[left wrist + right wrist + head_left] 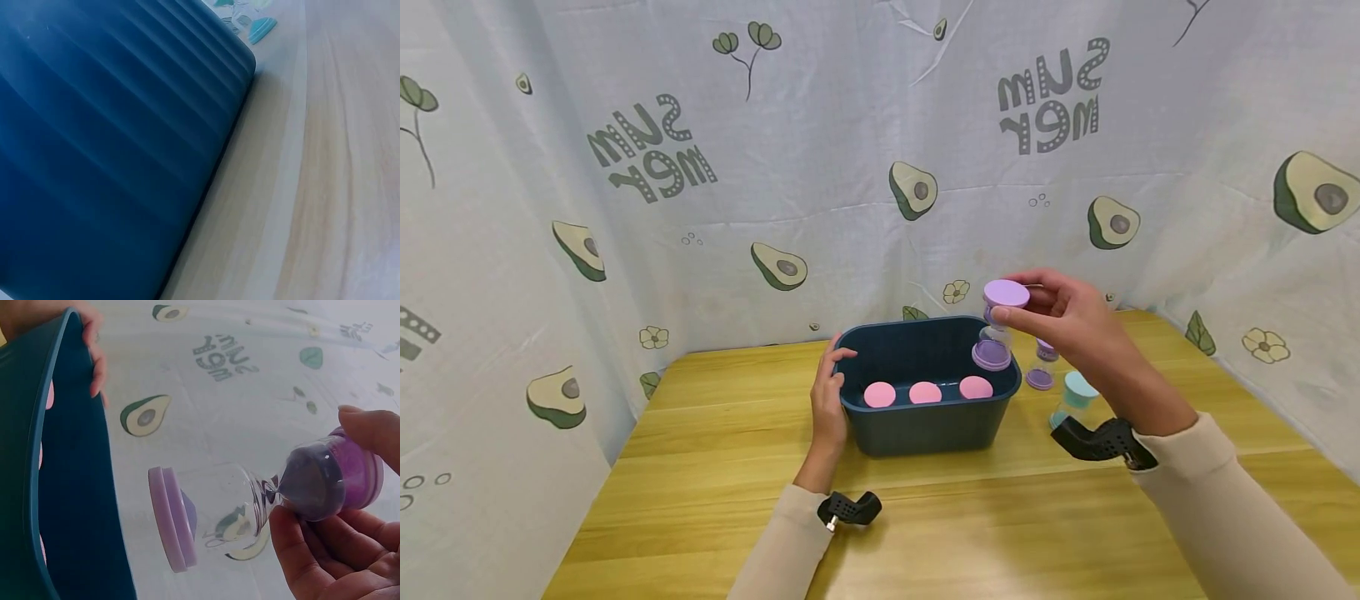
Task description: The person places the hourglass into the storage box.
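My right hand (1063, 312) pinches an hourglass with purple caps (992, 337) by its upper end, thumb on one side and fingers on the other. In the right wrist view the hourglass (275, 490) shows clear bulbs, with purple sand in the bulb near my fingers and a little at the far cap. It overlaps the right end of a dark blue bin (925, 429) in the head view. Three pink round caps (925, 392) show inside that bin. At the bin's left end, my left hand (829, 400) holds the rim, fingers bent over it.
Right of the bin stand another purple-capped hourglass (1041, 367) and a teal-capped one (1075, 398), partly behind my right arm. The wooden table (715, 467) meets a printed curtain (850, 225) at the back. Each wrist wears a black camera strap.
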Tool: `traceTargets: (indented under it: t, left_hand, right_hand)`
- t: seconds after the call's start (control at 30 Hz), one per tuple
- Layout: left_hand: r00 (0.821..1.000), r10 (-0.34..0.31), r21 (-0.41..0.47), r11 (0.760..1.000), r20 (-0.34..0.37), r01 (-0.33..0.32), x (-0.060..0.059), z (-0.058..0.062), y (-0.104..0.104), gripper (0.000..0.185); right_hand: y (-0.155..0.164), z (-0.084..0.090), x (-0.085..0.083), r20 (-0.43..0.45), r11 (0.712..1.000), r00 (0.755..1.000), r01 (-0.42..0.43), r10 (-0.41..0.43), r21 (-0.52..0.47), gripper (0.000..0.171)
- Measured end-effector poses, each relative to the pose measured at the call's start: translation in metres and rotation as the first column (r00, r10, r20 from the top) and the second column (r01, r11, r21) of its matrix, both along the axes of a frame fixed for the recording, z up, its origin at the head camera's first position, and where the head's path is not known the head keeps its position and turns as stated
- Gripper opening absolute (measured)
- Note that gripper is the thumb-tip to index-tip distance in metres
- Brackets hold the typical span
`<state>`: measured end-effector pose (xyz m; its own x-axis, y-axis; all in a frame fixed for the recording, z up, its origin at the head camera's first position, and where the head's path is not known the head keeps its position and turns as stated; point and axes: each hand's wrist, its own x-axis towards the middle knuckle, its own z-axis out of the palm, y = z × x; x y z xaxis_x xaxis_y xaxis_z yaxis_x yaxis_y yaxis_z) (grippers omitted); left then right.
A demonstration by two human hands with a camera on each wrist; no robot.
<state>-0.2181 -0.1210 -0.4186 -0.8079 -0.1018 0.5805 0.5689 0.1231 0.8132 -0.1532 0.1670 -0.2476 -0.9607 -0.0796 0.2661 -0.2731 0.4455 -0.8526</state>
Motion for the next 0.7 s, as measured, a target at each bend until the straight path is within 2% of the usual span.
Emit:
traceTargets:
  t: [0.27, 0.47, 0.7]
  left_hand:
    - [1.0, 0.01, 0.0, 1.0, 0.002, -0.01, -0.001, -0.001, -0.001, 0.041]
    - [1.0, 0.002, 0.002, 1.0, -0.01, -0.001, -0.002, -0.002, -0.001, 0.04]
    - [0.999, -0.005, 0.009, 1.0, -0.035, 0.006, -0.002, -0.001, -0.001, 0.04]
  right_hand:
    - [-0.022, -0.004, -0.019, -0.033, 0.991, 0.996, -0.085, 0.082, -0.104, 0.052]
    - [-0.037, -0.012, -0.033, -0.024, 0.985, 0.994, -0.108, 0.106, -0.132, 0.054]
    - [-0.054, -0.024, -0.049, -0.059, 0.964, 0.984, -0.176, 0.168, -0.201, 0.053]
